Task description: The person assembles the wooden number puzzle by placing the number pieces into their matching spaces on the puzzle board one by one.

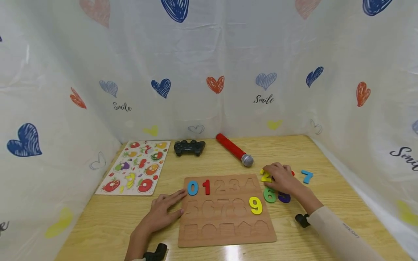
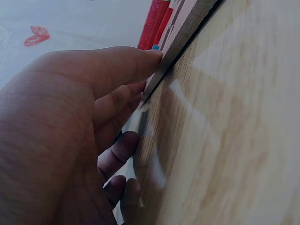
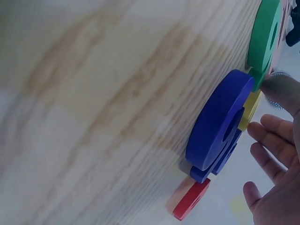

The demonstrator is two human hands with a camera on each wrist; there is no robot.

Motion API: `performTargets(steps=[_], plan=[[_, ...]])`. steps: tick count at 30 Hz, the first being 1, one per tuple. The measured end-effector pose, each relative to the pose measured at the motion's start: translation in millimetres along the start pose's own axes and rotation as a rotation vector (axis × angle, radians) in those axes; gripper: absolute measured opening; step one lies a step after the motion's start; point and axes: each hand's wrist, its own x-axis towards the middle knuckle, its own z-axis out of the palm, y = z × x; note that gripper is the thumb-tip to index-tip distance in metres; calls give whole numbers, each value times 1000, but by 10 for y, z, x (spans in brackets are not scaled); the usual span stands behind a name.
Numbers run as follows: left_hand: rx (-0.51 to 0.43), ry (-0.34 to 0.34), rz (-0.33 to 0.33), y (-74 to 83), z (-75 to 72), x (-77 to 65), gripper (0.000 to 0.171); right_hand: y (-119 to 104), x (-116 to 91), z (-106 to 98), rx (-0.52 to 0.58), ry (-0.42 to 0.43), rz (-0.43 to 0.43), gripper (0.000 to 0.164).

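- Yellow 2 [image 1: 266, 177] lies at the fingertips of the right hand [image 1: 283, 179], just beside the upper right corner of the board [image 1: 225, 240], long axis roughly away from the person.
- Whether that hand pinches it, one cannot tell.
- Left hand [image 1: 161, 213], fingers loosely extended, touches the board's left edge.
- The 6 [image 1: 266, 199] sits just nearside; leftward, top-row outlines [image 1: 233, 185] past the 1 [image 1: 208, 187] are unfilled.
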Motion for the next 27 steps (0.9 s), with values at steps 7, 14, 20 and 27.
performTargets(steps=[7, 14, 20, 27], plan=[[7, -1, 8, 4, -1, 6, 58, 44, 13, 9, 21, -20, 7, 45], [4, 2, 4, 20, -9, 10, 58, 59, 21, 24, 39, -13, 9, 42], [6, 5, 9, 28, -15, 11, 59, 55, 19, 29, 34, -4, 9, 44], [2, -8, -8, 36, -16, 12, 58, 32, 7, -7, 30, 21, -8, 44]])
